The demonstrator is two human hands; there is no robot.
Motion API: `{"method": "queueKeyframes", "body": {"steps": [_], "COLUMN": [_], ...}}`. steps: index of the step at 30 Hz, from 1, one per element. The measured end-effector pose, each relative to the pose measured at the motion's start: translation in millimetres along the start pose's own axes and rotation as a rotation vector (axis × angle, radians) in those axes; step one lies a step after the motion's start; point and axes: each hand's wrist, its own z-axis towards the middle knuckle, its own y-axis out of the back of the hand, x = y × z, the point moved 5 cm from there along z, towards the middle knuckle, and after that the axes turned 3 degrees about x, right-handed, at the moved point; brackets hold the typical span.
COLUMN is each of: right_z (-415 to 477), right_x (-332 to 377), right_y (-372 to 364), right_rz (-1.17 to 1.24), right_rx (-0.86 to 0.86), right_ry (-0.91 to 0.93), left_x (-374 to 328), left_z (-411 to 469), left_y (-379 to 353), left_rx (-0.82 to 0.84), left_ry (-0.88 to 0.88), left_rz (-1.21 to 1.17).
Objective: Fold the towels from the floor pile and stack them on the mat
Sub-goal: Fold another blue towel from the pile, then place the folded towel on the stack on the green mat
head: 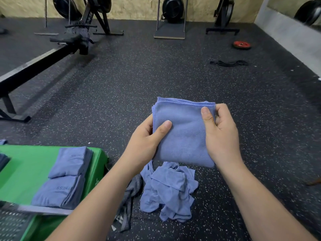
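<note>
Speckled rubber floor (173, 75) lies below. Folded towel (184, 134) is pinched by left hand (145, 141) and right hand (220, 134); edges should be aligned before placement on green mat (22, 167).

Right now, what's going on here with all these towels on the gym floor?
A person is folding towels. Both hands, the left hand and the right hand, hold a folded blue towel up in the air by its side edges, thumbs on the front. Below it on the speckled floor lies a crumpled pile of towels not yet folded. To the left, the green mat already carries stacks of folded towels, so the held one probably goes there next.
</note>
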Motion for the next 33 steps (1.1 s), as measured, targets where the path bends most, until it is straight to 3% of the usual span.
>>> {"method": "queueKeyframes", "body": {"steps": [4, 8, 13, 18, 27, 33], "right_z": [-1, 1, -6, -38, -99, -169], "right_x": [-2, -11, -10, -10, -48, -96], "right_y": [-4, -16, -63, -134, -287, -385], "right_rz": [-0.058, -0.054, 0.387, 0.45, 0.408, 0.27], "right_rx": [-0.02, 0.038, 0.383, 0.767, 0.761, 0.875], "right_ry": [-0.011, -0.066, -0.333, -0.414, -0.539, -0.559], "left_x": [-3, 1, 7, 24, 110, 214], "left_z": [1, 0, -3, -8, -55, -108], "left_y": [4, 18, 60, 127, 260, 342], "left_rx": [-0.013, -0.01, -0.052, -0.119, -0.243, -0.273], "left_ry": [-0.069, -0.025, 0.054, 0.114, 0.303, 0.578], "left_rz": [0.167, 0.127, 0.134, 0.129, 0.209, 0.399]}}
